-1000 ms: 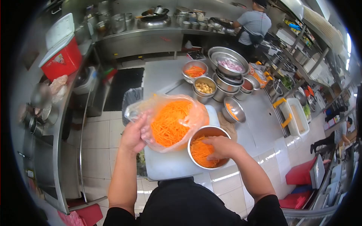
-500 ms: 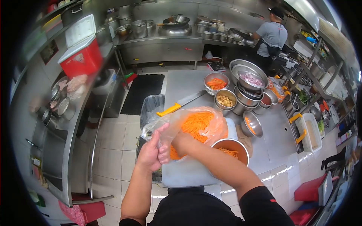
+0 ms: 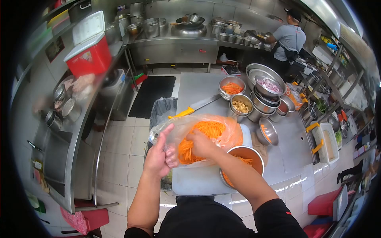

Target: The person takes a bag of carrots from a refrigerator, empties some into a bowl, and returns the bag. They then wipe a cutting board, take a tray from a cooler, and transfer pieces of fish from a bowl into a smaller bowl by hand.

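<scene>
A clear plastic bag point(image 3: 229, 131) full of shredded carrot point(image 3: 209, 130) lies on a white cutting board point(image 3: 198, 181). My left hand point(image 3: 162, 156) is closed on the edge of the bag's mouth at its left side, thumb pointing up. Inside the bag's opening, my right hand point(image 3: 200, 143) has its fingers curled down into the carrot shreds. Under my right forearm stands a round pot point(image 3: 258, 156) with more carrot strips in it. Behind the bag lies a knife with a yellow handle point(image 3: 183, 113).
Steel bowls hold carrot strips point(image 3: 232, 88), yellowish chunks point(image 3: 241, 106) and chopped onion point(image 3: 268, 85). A tilted bowl point(image 3: 266, 131) stands right of the board. A lined bin point(image 3: 164, 109) is at the table's left edge. Another person point(image 3: 289, 37) works at the back right.
My right hand has moved up and slightly right within the bag, and more carrot shreds show below it. The bag's mouth is opened wider. The view has shifted slightly.
</scene>
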The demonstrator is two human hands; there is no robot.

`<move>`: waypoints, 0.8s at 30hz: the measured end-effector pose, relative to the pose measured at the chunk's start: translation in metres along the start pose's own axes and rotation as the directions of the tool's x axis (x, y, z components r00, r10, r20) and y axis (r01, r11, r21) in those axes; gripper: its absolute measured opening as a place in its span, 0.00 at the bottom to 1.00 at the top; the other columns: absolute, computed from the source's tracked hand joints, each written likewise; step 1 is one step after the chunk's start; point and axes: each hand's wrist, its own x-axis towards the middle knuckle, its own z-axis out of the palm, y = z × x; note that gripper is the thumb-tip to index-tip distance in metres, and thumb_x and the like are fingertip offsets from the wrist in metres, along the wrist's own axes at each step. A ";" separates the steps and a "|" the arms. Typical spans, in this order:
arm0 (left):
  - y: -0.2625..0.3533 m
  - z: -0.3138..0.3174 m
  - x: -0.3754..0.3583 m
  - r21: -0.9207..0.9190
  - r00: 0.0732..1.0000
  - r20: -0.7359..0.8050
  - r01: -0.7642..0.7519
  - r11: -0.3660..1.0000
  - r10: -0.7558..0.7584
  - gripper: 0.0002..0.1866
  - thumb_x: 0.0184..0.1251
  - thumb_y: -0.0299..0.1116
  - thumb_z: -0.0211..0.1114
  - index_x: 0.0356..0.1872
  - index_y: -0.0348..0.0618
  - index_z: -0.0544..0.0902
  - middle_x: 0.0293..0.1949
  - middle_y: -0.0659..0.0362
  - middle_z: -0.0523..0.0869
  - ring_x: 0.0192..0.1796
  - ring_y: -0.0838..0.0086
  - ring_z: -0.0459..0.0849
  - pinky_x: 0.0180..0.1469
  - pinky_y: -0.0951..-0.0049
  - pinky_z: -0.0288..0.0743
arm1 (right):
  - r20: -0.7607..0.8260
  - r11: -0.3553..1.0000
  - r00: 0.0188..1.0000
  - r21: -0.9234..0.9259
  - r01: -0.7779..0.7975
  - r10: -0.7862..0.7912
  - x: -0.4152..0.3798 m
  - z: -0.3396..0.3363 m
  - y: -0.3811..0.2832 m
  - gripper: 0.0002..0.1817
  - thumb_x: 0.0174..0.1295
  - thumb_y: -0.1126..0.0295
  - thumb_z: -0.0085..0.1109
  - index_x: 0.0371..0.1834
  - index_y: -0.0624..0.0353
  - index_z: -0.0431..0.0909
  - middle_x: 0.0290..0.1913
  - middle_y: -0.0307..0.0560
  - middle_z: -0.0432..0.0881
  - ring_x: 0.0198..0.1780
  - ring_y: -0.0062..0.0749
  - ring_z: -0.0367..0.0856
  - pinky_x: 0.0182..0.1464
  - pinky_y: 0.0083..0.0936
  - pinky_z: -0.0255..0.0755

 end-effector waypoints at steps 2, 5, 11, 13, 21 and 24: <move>0.001 0.003 0.004 -0.011 1.000 -0.011 -0.004 1.000 0.004 0.26 0.79 0.56 0.43 0.73 0.65 0.62 0.20 0.70 0.62 0.17 0.84 0.57 0.19 0.81 0.56 | -0.081 0.980 0.990 0.173 -0.101 0.117 -0.006 -0.015 0.005 0.26 0.47 0.73 0.70 0.53 0.60 0.79 0.57 0.57 0.76 0.56 0.44 0.78 0.52 0.35 0.77; -0.001 0.003 0.014 -0.050 1.000 -0.002 -0.023 0.998 0.023 0.27 0.79 0.57 0.42 0.74 0.65 0.59 0.20 0.70 0.61 0.18 0.83 0.57 0.22 0.80 0.58 | -0.101 0.891 0.953 0.394 -0.226 0.286 -0.014 -0.054 -0.008 0.24 0.49 0.72 0.69 0.52 0.61 0.79 0.46 0.50 0.82 0.47 0.34 0.82 0.48 0.29 0.77; -0.001 0.006 0.031 -0.063 0.999 0.002 -0.048 0.997 0.048 0.28 0.79 0.57 0.44 0.74 0.65 0.59 0.19 0.70 0.60 0.18 0.84 0.58 0.21 0.80 0.58 | -0.108 0.767 0.929 0.602 -0.223 0.355 -0.030 -0.110 -0.045 0.22 0.49 0.75 0.68 0.51 0.61 0.78 0.39 0.40 0.83 0.38 0.19 0.79 0.41 0.20 0.74; -0.003 0.002 0.033 -0.067 0.999 0.005 -0.051 0.996 0.051 0.27 0.79 0.57 0.44 0.74 0.65 0.60 0.19 0.71 0.59 0.18 0.84 0.58 0.20 0.80 0.58 | -0.121 0.730 0.935 0.660 -0.175 0.333 -0.037 -0.121 -0.042 0.20 0.50 0.77 0.67 0.49 0.60 0.78 0.38 0.37 0.81 0.38 0.16 0.78 0.41 0.18 0.72; -0.006 0.004 0.043 -0.094 0.996 0.067 -0.058 0.994 0.064 0.26 0.78 0.57 0.46 0.72 0.65 0.63 0.17 0.71 0.61 0.15 0.85 0.59 0.17 0.81 0.57 | -0.365 0.772 0.888 0.636 0.017 0.280 -0.131 -0.161 -0.039 0.14 0.49 0.82 0.66 0.38 0.58 0.76 0.39 0.35 0.78 0.42 0.17 0.75 0.45 0.19 0.70; -0.006 0.006 0.046 -0.078 0.996 0.052 -0.062 0.995 0.066 0.26 0.78 0.56 0.47 0.72 0.64 0.63 0.17 0.71 0.61 0.16 0.85 0.59 0.17 0.81 0.57 | -0.400 0.903 0.897 0.430 0.005 0.185 -0.175 -0.132 -0.004 0.17 0.44 0.81 0.69 0.39 0.60 0.76 0.43 0.43 0.77 0.48 0.30 0.76 0.52 0.25 0.70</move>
